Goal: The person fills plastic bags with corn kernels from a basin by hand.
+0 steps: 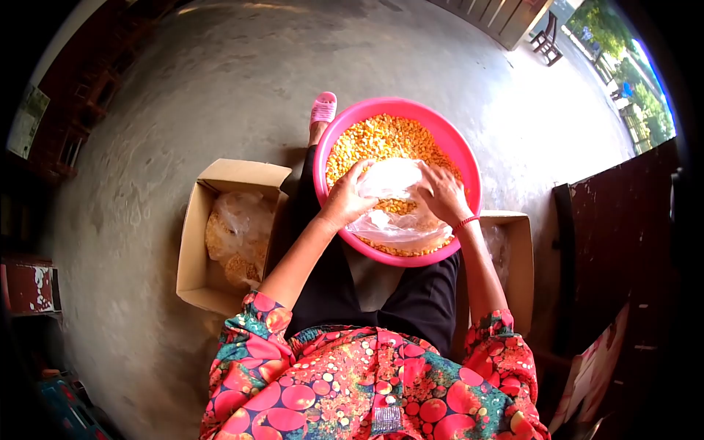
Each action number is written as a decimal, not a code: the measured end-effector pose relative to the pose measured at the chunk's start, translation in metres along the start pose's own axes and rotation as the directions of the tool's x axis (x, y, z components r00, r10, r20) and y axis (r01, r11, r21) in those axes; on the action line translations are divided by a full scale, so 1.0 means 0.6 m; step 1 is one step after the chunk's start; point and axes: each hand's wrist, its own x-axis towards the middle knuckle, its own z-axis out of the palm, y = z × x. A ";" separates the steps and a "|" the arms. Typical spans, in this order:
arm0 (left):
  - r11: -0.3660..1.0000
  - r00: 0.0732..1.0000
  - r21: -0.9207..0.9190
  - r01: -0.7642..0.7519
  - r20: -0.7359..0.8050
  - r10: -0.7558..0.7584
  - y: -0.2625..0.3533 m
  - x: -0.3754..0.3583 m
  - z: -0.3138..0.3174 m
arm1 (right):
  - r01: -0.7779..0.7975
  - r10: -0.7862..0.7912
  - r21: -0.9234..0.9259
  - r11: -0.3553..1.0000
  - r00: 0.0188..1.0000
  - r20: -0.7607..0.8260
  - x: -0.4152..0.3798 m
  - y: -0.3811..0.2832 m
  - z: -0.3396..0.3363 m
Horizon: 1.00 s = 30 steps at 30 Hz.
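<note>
A pink basin (471, 163) full of yellow corn kernels (389, 136) rests at my lap. Over the kernels I hold a clear plastic bag (400, 229), its mouth spread wide, with some kernels visible inside the opening. My left hand (350, 196) grips the bag's left edge, thumb pointing inward. On the opposite side my right hand (442, 192) has its fingers curled over the bag's edge; a red bracelet circles that wrist. The bag's lower part lies across the kernels near the basin's front rim.
To the left stands an open cardboard box (192, 253) with filled plastic bags (238, 235) inside. Another cardboard box (521, 253) with clear plastic in it stands on the right. Dark wooden furniture (616, 235) lines the right side. A chair (546, 42) is near the doorway.
</note>
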 end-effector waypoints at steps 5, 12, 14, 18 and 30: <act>0.893 0.917 0.210 -0.398 0.043 0.398 0.049 -0.014 0.002 | -0.018 0.009 -0.039 0.999 0.975 -0.223 -0.020 0.019 0.023; 0.822 0.900 0.373 -0.431 0.106 0.423 0.032 0.003 0.006 | 0.380 -0.363 0.085 0.921 0.917 -0.167 -0.083 -0.122 -0.073; 0.836 0.944 0.447 -0.318 0.068 0.323 0.032 0.001 0.012 | 0.404 -0.402 0.038 0.914 0.915 -0.048 -0.094 -0.100 -0.038; 0.857 0.993 0.511 -0.066 0.116 0.007 0.044 -0.004 0.014 | 0.383 -0.400 0.194 0.903 0.914 0.059 -0.114 -0.083 -0.033; 0.969 0.981 0.243 -0.029 0.195 -0.019 0.024 0.002 0.014 | 0.041 0.062 0.885 0.463 0.995 -0.079 0.043 -0.044 -0.065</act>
